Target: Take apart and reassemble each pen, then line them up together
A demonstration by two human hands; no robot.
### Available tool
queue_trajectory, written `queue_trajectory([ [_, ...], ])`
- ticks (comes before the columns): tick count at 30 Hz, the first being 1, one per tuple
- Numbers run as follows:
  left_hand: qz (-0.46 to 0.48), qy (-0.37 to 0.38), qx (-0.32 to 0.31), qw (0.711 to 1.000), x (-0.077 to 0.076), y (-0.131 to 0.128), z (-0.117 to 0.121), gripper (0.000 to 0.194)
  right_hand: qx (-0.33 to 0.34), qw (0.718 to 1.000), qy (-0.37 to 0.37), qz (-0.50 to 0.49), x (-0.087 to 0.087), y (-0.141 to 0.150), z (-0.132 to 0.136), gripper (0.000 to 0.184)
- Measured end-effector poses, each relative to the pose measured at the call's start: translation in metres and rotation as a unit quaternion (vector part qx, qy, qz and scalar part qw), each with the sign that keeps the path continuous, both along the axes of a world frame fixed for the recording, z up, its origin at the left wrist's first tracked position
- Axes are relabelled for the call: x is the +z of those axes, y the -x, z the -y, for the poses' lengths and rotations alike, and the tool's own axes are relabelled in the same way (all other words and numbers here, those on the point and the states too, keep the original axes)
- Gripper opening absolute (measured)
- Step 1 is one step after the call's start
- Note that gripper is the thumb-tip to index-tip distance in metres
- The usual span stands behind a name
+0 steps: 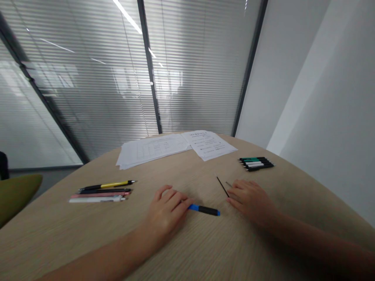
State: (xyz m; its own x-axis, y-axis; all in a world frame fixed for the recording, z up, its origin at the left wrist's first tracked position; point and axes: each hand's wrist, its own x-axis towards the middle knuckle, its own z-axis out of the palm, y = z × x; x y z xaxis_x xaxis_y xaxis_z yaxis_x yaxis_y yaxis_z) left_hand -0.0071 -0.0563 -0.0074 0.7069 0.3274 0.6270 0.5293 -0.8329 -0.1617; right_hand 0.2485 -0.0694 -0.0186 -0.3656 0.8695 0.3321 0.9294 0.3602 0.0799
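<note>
My left hand (170, 207) rests on the table with its thumb and fingers closed on a blue pen (203, 209). The pen's black grip points right, and its other end is hidden under my fingers. To the right, my right hand (250, 199) is low over the tabletop. A thin black pen refill (222, 186) slants up and left from its fingertips, which are closed at the refill's lower end. A short thin greyish piece (229, 184) shows beside the index finger; its kind is too small to make out.
Several pens (99, 192), yellow-black, black, pink and white, lie in a row at the left. More pens (256, 164), black, green and white, lie grouped at the right. Printed papers (155, 149) spread across the table's far side. A green chair (19, 195) stands at the left edge.
</note>
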Motion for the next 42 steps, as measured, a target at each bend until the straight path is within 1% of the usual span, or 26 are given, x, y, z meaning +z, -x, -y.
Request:
queue_trajectory([
  [3, -0.033, -0.070, 0.008, 0.997, 0.001, 0.004, -0.008, 0.021, 0.000, 1.000, 0.001, 0.019, 0.003, 0.003, 0.003, 0.013],
  [5, -0.051, -0.090, 0.018, 0.994, 0.003, 0.009, -0.014, 0.022, -0.001, 1.000, 0.000, 0.031, 0.005, 0.003, 0.004, 0.017],
  [7, -0.070, -0.095, 0.031, 0.993, 0.004, 0.013, -0.020, 0.021, -0.005, 0.999, 0.000, 0.043, 0.007, 0.003, 0.005, 0.019],
  [9, -0.072, -0.085, 0.040, 0.993, 0.004, 0.016, -0.025, 0.020, -0.001, 0.998, -0.006, 0.057, 0.008, 0.003, 0.005, 0.018],
  [12, -0.065, -0.034, 0.053, 0.996, 0.003, 0.019, -0.031, 0.019, 0.011, 0.997, -0.026, 0.065, 0.006, 0.004, 0.006, 0.015],
  [15, -0.053, 0.009, 0.069, 0.996, 0.000, 0.019, -0.035, 0.019, 0.009, 0.999, -0.032, 0.031, 0.002, 0.005, 0.006, 0.013],
  [17, -0.049, 0.021, 0.075, 0.996, -0.002, 0.019, -0.035, 0.018, 0.003, 0.999, -0.037, 0.003, 0.001, 0.006, 0.007, 0.013],
  [19, -0.051, 0.024, 0.078, 0.995, -0.003, 0.019, -0.035, 0.018, -0.003, 0.999, -0.044, -0.010, 0.001, 0.006, 0.007, 0.013],
  [25, -0.067, 0.031, 0.113, 0.991, -0.002, 0.019, -0.034, 0.018, -0.002, 0.999, -0.052, -0.008, 0.001, 0.005, 0.007, 0.011],
  [30, -0.070, 0.032, 0.128, 0.989, -0.002, 0.018, -0.034, 0.017, -0.002, 0.998, -0.057, -0.013, -0.001, 0.004, 0.005, 0.010],
  [36, -0.076, 0.028, 0.134, 0.988, -0.002, 0.018, -0.034, 0.017, -0.005, 0.999, -0.034, -0.011, 0.002, 0.004, 0.005, 0.011],
  [42, -0.083, 0.035, 0.151, 0.984, -0.001, 0.018, -0.034, 0.016, -0.006, 0.999, -0.037, -0.019, 0.000, 0.002, 0.005, 0.011],
])
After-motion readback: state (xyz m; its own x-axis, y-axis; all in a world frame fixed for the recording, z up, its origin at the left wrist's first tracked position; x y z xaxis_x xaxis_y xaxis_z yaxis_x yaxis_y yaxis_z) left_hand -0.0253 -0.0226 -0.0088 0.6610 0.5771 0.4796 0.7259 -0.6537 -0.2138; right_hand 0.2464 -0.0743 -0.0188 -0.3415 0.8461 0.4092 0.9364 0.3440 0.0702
